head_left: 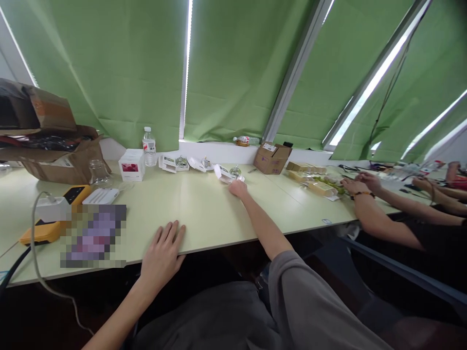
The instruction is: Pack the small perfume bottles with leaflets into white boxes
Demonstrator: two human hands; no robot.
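an opened white box (222, 174) sits at the right hand (238, 188), grip unclear, beyond the flat left hand (162, 252).

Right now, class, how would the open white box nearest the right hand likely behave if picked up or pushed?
The open white box is probably light, being small and thin-looking. Its raised flap may bend or swing, standing open. The see-through item at it may shift, since it looks uncovered.
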